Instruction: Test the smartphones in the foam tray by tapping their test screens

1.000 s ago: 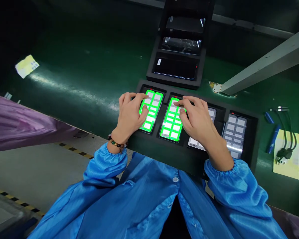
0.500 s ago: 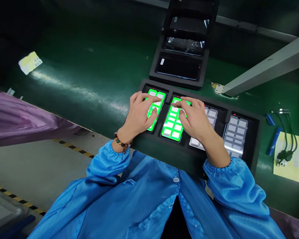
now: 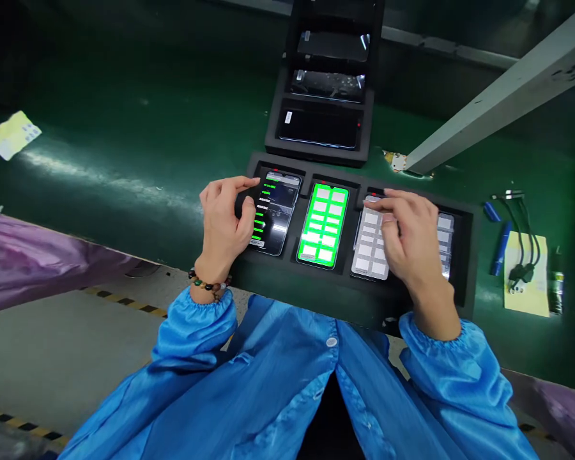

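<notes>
Several smartphones lie face up in a black foam tray [image 3: 316, 271] in front of me. My left hand [image 3: 226, 214] is at the left edge of the leftmost phone [image 3: 282, 214], thumb and index finger apart, holding nothing. That phone has a dark screen with green and white text lines. Beside it, the second phone [image 3: 323, 225] glows green with white blocks. Over the third phone [image 3: 370, 246], grey with white blocks, hovers my right hand [image 3: 409, 233], fingers apart; whether a fingertip touches the glass I cannot tell. It partly covers the fourth phone [image 3: 445, 237].
Behind stands another foam tray [image 3: 316, 153] of dark phones. A grey metal post [image 3: 483, 102] slants at the right. Further right are a blue marker [image 3: 501, 249], black cables [image 3: 522, 271] on yellow paper [image 3: 531, 303] and a small bottle [image 3: 556, 291]. A yellow paper [image 3: 14, 135] lies far left.
The leftmost phone's screen has switched from green with white blocks to dark with text lines. My left hand has drawn back leftward; my right hand has moved right from the second phone to the third.
</notes>
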`<state>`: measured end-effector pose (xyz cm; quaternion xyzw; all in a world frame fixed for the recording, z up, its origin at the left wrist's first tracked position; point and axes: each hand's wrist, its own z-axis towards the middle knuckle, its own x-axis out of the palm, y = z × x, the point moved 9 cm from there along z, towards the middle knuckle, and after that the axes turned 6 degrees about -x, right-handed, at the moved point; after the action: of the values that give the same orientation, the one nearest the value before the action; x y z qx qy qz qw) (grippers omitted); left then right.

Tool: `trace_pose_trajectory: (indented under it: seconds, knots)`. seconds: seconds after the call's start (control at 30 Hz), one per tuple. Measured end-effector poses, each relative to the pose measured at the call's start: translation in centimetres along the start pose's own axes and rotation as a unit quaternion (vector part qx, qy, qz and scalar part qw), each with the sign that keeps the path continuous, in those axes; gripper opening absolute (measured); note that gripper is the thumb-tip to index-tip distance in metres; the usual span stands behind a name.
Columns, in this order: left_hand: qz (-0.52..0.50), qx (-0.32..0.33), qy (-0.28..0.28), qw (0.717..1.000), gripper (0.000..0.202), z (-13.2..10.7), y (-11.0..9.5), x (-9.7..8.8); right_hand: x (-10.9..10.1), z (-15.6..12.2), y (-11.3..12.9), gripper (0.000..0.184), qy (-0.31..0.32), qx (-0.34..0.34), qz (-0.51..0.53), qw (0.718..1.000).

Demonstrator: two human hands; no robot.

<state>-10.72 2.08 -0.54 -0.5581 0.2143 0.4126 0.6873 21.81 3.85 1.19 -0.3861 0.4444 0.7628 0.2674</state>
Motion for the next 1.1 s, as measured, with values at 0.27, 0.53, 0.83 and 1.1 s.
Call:
trace_pose_trajectory:
  seconds: [0.27, 0.53, 0.83, 1.1]
  knots:
    - [-0.001, 0.079, 0.039, 0.996, 0.031, -0.4, -4.6, 2.4, 0.2, -0.6, -3.2, 0.035, 0.031, 0.005, 0.01, 0.999]
    - [-0.003, 0.116, 0.101, 0.988, 0.033, -0.9, -8.7, 5.5, 2.2, 0.1, -2.1, 0.036, 0.074, -0.017, 0.016, 0.997]
    - [0.005, 0.126, 0.081, 0.989, 0.031, -0.3, -9.5, 5.3, 1.8, -4.7, 0.7, 0.039, 0.096, -0.051, 0.031, 0.994]
    - [0.01, 0.096, 0.067, 0.993, 0.036, 0.1, -8.3, 5.3, 1.3, -9.2, 2.6, 0.048, 0.128, -0.098, 0.029, 0.987]
